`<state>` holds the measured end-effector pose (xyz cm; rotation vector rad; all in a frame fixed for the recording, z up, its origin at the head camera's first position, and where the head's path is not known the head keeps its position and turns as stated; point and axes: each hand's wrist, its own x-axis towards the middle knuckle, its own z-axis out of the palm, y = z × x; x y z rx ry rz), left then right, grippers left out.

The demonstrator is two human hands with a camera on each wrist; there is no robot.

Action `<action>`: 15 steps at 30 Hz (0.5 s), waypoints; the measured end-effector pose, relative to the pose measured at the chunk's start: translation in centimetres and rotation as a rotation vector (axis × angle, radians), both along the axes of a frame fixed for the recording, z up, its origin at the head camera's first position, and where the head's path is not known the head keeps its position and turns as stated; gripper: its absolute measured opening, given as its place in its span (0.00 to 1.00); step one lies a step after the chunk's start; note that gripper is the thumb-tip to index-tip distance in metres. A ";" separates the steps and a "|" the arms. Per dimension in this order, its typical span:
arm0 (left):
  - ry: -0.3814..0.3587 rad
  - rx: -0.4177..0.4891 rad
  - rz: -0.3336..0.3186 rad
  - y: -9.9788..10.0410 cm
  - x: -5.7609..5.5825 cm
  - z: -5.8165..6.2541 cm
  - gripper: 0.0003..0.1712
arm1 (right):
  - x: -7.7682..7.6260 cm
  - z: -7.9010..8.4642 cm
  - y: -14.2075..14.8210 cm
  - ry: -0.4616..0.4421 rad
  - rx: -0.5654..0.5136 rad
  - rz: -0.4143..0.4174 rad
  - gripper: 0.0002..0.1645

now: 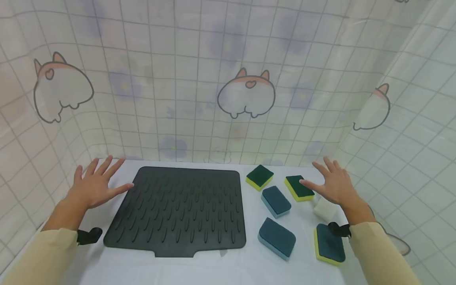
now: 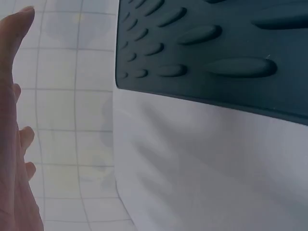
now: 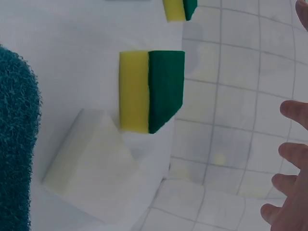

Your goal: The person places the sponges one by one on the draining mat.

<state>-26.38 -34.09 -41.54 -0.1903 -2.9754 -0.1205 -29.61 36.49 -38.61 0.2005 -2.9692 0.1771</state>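
Both hands held up off the white cloth-like surface (image 1: 213,270), palms down, fingers spread apart, neither gripping anything. Left hand (image 1: 93,190) at the left border of the wide dark-grey ridged mat (image 1: 181,209); thumb overlaps the mat's edge in the head view, but the left wrist view shows hand and mat apart, with shadows of the fingers on the surface. Mat's long axis runs side to side, a short tab on its near edge. Key relation: right hand (image 1: 336,184) to the rectangular dark-green-and-yellow sponge (image 1: 299,187) just left of its thumb. Thumb tip overlaps that sponge from the head; right wrist view shows a gap. Sponge's long axis looks slanted, near end toward the right; right hand much the nearer. Pale white foam block (image 1: 325,209) sits just nearer the person, partly behind the right hand. Rest of the group, all between mat and right arm: second green-and-yellow sponge (image 1: 259,177) at the far left, smaller dark-blue sponge (image 1: 276,202) mid-group, larger dark-blue sponge (image 1: 277,238) nearer the person, blue-topped yellow sponge (image 1: 329,244) by the right wrist. All lie flat. No box or bowl noted in any view.
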 end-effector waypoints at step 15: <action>0.028 0.008 0.003 0.8 1.1 -2.0 0.55 | 2.1 -1.6 -1.4 0.055 -0.058 0.006 0.58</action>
